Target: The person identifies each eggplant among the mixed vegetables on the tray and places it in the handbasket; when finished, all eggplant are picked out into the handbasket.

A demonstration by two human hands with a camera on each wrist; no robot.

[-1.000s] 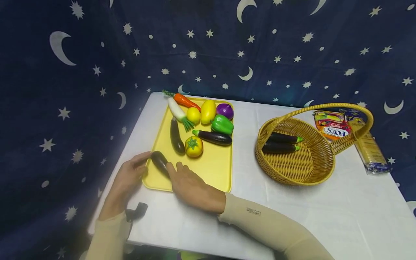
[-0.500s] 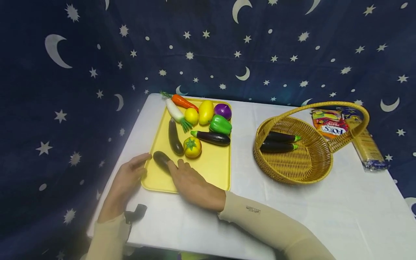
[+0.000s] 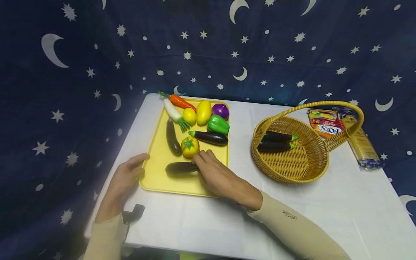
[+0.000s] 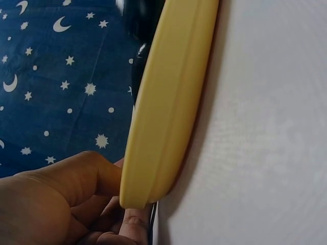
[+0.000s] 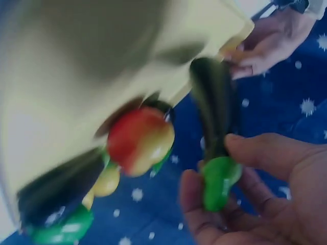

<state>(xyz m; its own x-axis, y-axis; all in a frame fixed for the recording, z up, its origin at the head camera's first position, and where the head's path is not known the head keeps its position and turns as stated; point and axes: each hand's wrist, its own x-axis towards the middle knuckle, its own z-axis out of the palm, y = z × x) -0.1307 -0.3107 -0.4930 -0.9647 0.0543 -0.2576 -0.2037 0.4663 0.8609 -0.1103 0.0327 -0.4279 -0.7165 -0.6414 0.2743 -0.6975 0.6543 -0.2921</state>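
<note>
My right hand (image 3: 221, 177) pinches a dark purple eggplant (image 3: 179, 168) by its green stem end, above the lower part of the yellow tray (image 3: 154, 182). In the right wrist view, thumb and fingers close round the green cap of this eggplant (image 5: 212, 97), whose body points away from the palm. My left hand (image 3: 125, 180) grips the tray's near left corner; the left wrist view has the thumb over the rim (image 4: 158, 117) and fingers beneath. Two more eggplants lie on the tray, one upright to the left (image 3: 173, 139) and one crosswise (image 3: 211, 138), beside a red-yellow tomato (image 3: 190, 147).
Farther up the tray lie a carrot (image 3: 182, 102), a white radish (image 3: 172, 110), a lemon (image 3: 189, 116), a mango (image 3: 204, 112), a purple onion (image 3: 220, 111) and a green pepper (image 3: 218, 125). A wicker basket (image 3: 292, 177) holding two eggplants stands right, before food packets (image 3: 325, 122).
My right hand has moved right, lifting the eggplant off its spot at the tray's left and swinging it crosswise. The left hand stays at the tray's corner.
</note>
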